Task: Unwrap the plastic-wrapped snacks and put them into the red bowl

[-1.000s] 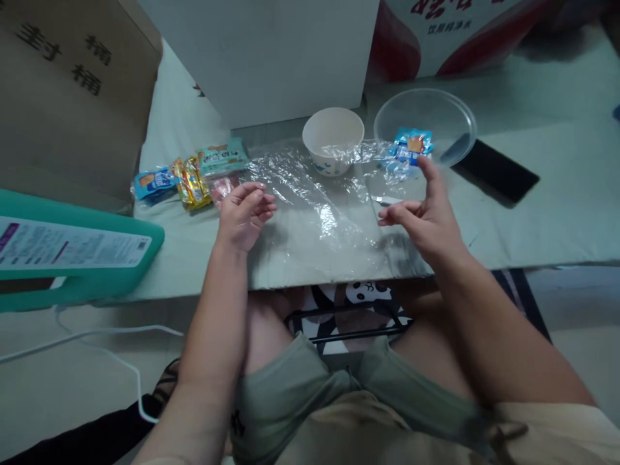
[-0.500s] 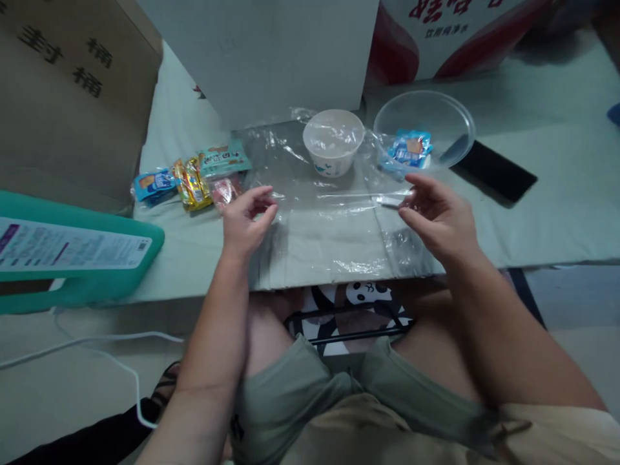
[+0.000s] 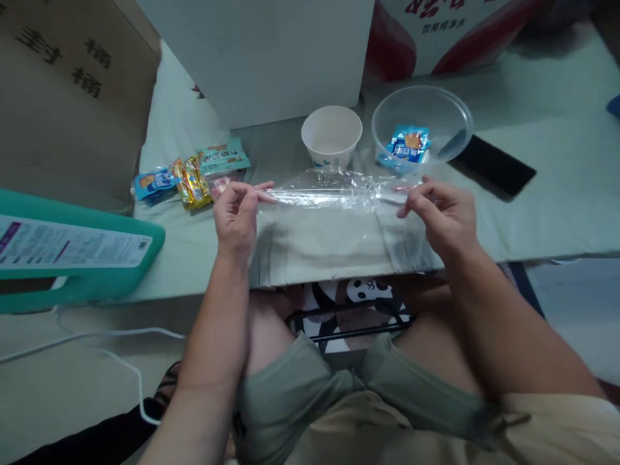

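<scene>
A clear plastic bag [image 3: 334,200] is stretched sideways between my two hands, low over the front of the table. My left hand [image 3: 239,213] pinches its left end between thumb and fingers. Its right end is pinched by my right hand [image 3: 438,210]. Just beyond the film stands a white paper cup [image 3: 332,135], upright and open at the top. Right of the cup is a clear round plastic bowl [image 3: 421,123], with blue snack packets [image 3: 407,145] showing through it; I cannot tell whether they lie in it or under it.
Several wrapped snacks [image 3: 191,181] lie left of my left hand. A black phone [image 3: 498,168] rests at the right, partly behind the bowl's rim. Behind stand a white box [image 3: 271,58] and a red-and-white carton [image 3: 445,39]. A green jug [image 3: 87,252] and a brown carton [image 3: 72,97] flank the left.
The film has come off the cup's area toward me and is now drawn taut and narrow between my hands. My fingers have closed on its ends.
</scene>
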{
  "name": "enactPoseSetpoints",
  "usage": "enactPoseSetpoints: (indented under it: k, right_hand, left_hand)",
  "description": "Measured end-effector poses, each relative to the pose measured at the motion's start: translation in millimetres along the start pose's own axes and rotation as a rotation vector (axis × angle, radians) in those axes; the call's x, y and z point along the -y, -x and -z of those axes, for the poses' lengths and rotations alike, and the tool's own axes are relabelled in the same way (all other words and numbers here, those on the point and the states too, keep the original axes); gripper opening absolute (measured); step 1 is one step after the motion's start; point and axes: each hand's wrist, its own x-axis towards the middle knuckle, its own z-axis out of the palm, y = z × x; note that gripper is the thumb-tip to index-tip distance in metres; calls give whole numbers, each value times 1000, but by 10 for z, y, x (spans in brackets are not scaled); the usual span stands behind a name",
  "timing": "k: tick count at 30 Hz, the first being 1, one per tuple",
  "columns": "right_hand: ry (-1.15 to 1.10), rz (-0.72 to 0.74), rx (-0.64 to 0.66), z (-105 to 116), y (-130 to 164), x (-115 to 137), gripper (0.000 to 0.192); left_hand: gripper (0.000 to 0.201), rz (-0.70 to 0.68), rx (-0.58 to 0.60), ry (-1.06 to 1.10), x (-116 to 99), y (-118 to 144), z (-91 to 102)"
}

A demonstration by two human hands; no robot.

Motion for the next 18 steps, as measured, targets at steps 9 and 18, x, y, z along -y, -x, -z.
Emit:
enactPoseSetpoints:
  k: [9,18]
  right_hand:
    - [63,46,-186,0,-27,121,32]
    - [-113,-442,60,-26,-22,-8,28]
  left_hand:
    - [35,309,-54,-29,-78,21,-127]
    - [27,698,-71,-157,-141,-90,-142]
